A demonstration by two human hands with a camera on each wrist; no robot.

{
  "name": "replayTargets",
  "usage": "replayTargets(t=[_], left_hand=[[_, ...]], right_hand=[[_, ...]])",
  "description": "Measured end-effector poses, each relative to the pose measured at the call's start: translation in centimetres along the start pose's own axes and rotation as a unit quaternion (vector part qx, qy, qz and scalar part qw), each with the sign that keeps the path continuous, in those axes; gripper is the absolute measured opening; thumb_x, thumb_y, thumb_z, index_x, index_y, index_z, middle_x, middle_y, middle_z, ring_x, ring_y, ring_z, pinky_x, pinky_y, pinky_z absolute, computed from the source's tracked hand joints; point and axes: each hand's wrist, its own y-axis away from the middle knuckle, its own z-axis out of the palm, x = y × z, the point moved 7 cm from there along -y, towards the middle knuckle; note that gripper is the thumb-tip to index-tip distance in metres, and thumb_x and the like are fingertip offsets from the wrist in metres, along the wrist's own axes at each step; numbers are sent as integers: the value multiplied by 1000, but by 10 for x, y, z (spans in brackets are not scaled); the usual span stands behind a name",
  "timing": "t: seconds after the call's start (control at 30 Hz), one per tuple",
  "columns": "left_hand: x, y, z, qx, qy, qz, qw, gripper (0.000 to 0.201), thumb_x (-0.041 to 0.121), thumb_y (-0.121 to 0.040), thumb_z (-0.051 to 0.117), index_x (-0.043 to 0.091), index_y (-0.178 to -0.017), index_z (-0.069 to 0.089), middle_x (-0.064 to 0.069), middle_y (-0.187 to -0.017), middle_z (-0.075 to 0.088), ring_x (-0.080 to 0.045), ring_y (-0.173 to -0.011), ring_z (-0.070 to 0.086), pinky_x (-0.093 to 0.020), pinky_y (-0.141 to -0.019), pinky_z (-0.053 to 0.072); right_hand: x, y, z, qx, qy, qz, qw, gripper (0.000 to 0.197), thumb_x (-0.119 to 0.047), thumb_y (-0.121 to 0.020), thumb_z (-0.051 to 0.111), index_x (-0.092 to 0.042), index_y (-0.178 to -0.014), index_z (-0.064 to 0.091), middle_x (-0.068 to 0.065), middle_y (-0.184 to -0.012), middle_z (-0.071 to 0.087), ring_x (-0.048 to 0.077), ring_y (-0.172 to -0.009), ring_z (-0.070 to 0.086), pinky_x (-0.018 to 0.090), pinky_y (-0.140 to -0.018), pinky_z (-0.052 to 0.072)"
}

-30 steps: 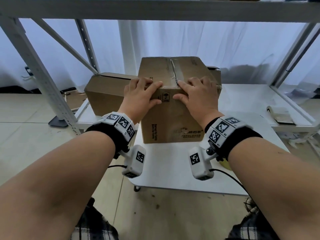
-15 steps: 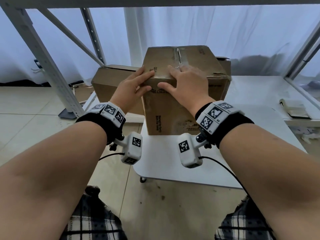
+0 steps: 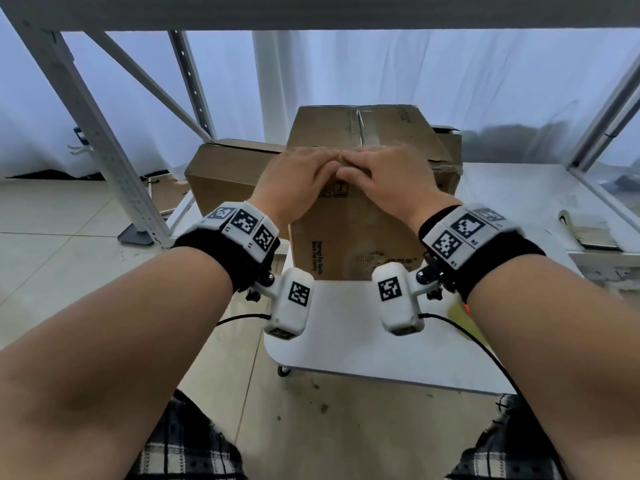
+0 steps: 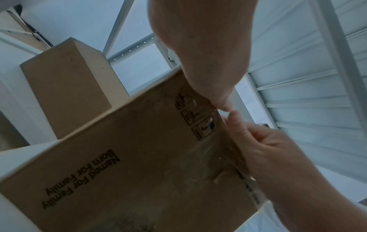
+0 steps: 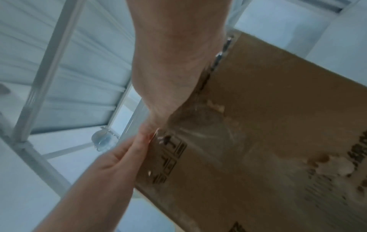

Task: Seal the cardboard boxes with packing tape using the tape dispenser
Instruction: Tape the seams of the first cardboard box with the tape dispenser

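A tall cardboard box (image 3: 360, 233) printed "Named For Family" stands on the white table (image 3: 360, 344). Clear tape (image 3: 360, 129) runs along its top seam and down the front face (image 4: 210, 150). My left hand (image 3: 308, 168) and right hand (image 3: 377, 168) lie flat over the near top edge. Their fingertips meet at the taped centre and press there. In the left wrist view the left fingertips (image 4: 222, 105) touch the right hand's thumb (image 4: 232, 116) at the edge. A yellow and orange object (image 3: 459, 311) is mostly hidden behind my right wrist.
A lower cardboard box (image 3: 228, 174) stands behind on the left, and another (image 3: 450, 140) peeks out behind on the right. A worn booklet (image 3: 588, 230) lies on the right shelf. Metal rack posts (image 3: 93, 133) rise at the left, and a beam runs overhead.
Both hands slid inward along the box's near top edge, from apart on either side of the seam to fingertips touching at the centre. The box stayed put.
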Motion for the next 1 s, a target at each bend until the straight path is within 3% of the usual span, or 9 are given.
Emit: replayTargets(t=[0.07,0.13,0.4,0.5,0.57,0.63,0.77,0.87,1.0], left_hand=[[-3,-3,6,-9,-36,-11,999,45,49,-99,33,31,-137,49,2,-139,50,-24,-129,40,-44,-108,29],[-6,-4,9,-8,-45,-22,999,46,52,-97,35,34,-137,48,3,-140,49,-25,-129,38,-44,-108,27],[0,2,11,0,-102,0,995,48,48,-97,36,28,-141,43,2,-144,43,-23,-133,32,-40,-110,16],[26,-6,8,9,-114,29,993,49,47,-100,30,22,-138,46,4,-154,30,-22,-140,26,-40,-113,14],[50,-17,15,-19,-75,51,996,49,46,-101,26,24,-143,40,6,-157,22,-24,-141,26,-42,-114,18],[66,-26,26,-45,-55,61,996,49,49,-100,25,31,-144,36,6,-154,29,-24,-139,32,-43,-114,24],[66,-31,37,-31,-83,52,995,45,52,-97,34,36,-137,47,8,-142,49,-23,-129,42,-41,-106,32],[67,-29,38,-25,-107,65,992,47,51,-96,38,34,-139,44,8,-143,48,-23,-130,41,-42,-106,31],[81,-30,38,-37,-102,84,991,51,49,-97,38,22,-139,45,1,-144,46,-22,-132,40,-39,-109,26]], right_hand=[[17,6,-7,9,16,22,1000,45,-58,-95,35,-36,-128,57,-3,-128,61,20,-123,51,43,-111,22],[30,12,-3,-9,46,50,998,47,-58,-93,38,-41,-136,47,-2,-138,54,23,-132,42,43,-113,13],[36,24,-1,-9,53,62,997,52,-58,-93,42,-42,-142,37,-4,-146,44,19,-136,36,46,-112,9],[58,34,-23,92,-28,89,991,46,-52,-98,34,-35,-140,45,-4,-130,61,14,-125,49,44,-109,15],[79,40,-36,151,-85,132,976,42,-45,-101,33,-31,-137,50,0,-96,70,19,-106,60,40,-102,24],[96,48,-42,179,-167,167,955,44,-44,-101,32,-27,-134,54,2,-81,67,24,-96,63,38,-96,36],[114,63,-38,147,-297,195,923,46,-45,-100,40,-22,-139,50,-1,-133,59,13,-124,51,22,-103,35],[117,73,-33,93,-308,178,930,57,-48,-93,51,-24,-144,41,-4,-144,47,9,-131,43,16,-101,28],[135,87,-17,41,-280,197,939,87,-52,-80,68,-27,-150,24,1,-149,41,16,-135,39,26,-105,30]])
